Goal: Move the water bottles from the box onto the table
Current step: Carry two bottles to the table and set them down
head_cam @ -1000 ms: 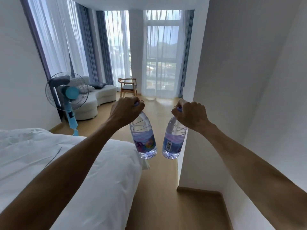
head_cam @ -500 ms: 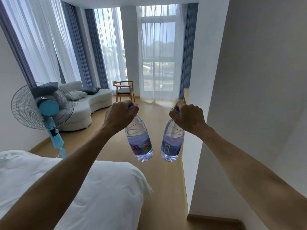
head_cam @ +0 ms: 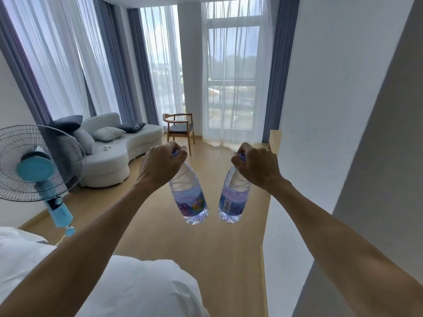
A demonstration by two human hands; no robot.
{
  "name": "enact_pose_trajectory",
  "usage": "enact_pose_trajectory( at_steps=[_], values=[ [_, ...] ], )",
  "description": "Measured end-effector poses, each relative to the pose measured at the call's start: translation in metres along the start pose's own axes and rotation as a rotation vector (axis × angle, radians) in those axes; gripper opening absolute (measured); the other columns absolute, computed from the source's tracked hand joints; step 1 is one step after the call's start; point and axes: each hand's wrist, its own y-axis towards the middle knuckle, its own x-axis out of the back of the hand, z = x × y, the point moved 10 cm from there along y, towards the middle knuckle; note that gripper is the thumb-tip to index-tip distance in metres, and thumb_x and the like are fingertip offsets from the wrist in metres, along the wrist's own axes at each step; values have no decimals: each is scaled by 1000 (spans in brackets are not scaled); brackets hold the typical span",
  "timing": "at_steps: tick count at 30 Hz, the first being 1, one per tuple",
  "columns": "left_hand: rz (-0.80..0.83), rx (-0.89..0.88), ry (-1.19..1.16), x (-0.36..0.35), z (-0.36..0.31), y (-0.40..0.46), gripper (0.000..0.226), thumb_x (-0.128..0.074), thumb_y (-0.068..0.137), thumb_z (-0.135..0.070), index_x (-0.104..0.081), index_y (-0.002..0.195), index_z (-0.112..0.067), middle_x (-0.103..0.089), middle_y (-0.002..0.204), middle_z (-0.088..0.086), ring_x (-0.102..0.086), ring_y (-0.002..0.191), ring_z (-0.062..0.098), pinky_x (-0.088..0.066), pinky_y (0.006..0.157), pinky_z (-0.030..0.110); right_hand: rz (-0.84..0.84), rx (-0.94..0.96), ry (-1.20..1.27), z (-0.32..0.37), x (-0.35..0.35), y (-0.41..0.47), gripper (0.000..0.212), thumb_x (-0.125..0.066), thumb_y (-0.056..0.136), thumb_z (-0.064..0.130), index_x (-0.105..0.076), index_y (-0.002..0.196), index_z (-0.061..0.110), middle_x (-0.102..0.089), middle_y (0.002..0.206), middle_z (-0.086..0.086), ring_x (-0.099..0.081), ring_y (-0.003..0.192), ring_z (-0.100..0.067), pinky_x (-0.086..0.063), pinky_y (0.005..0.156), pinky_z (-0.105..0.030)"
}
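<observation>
Two clear water bottles with purple caps and purple-blue labels hang in the air over the wooden floor. My left hand (head_cam: 161,167) grips the left water bottle (head_cam: 188,197) by its neck and cap. The right water bottle (head_cam: 233,199) hangs the same way from my right hand (head_cam: 256,167). Both bottles tilt slightly inward at the bottom, a short gap apart. No box is in view. A light wooden table edge (head_cam: 274,139) shows past the white wall corner at the right.
A white bed (head_cam: 128,291) fills the lower left. A blue standing fan (head_cam: 34,165) is at the left, a white sofa (head_cam: 114,154) behind it, and a wooden chair (head_cam: 179,129) by the curtained windows. A white wall (head_cam: 332,133) runs along the right of the wooden floor passage.
The view has moved forward along the bed toward the windows. The fan, sofa and chair are closer. Both hands keep the same hold on the bottles, held out in front.
</observation>
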Motion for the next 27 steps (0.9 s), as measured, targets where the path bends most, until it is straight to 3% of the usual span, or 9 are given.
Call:
enact_pose_trajectory(
  at_steps=[4, 9, 13, 16, 27],
  values=[
    [-17, 30, 2, -40, 34, 54, 30, -49, 94, -37, -59, 72, -19, -57, 60, -6, -54, 56, 10, -40, 53, 26, -7, -9, -16, -32, -43, 52, 27, -54, 92, 33, -65, 92, 8, -68, 73, -4, -49, 53, -15, -29, 51, -18],
    [10, 21, -45, -103, 78, 130, 32, -50, 94, -33, -58, 68, -16, -59, 59, 0, -57, 56, 21, -49, 58, 35, 23, -6, -44, -70, -109, 124, 27, -54, 93, 35, -65, 94, 10, -66, 71, -3, -54, 54, -16, -44, 56, -24],
    [49, 14, -88, -154, 108, 202, 35, -50, 94, -32, -54, 63, -16, -55, 54, 0, -54, 53, 20, -48, 55, 36, 39, -24, -72, -102, -158, 188, 26, -54, 91, 35, -64, 92, 12, -65, 68, -2, -54, 53, -17, -46, 56, -26],
    [87, 8, -99, -191, 123, 256, 35, -50, 95, -30, -56, 67, -11, -56, 56, 4, -54, 53, 23, -51, 57, 39, 26, -53, -87, -130, -187, 232, 24, -54, 91, 35, -63, 90, 13, -65, 68, -2, -51, 52, -17, -36, 52, -23],
    [91, -32, -130, -324, 172, 423, 34, -50, 95, -31, -59, 69, -10, -60, 60, 4, -56, 55, 20, -50, 57, 38, -10, -136, -136, -249, -282, 375, 25, -51, 91, 37, -62, 91, 14, -52, 61, 4, -47, 51, -19, -24, 49, -22]
  ],
)
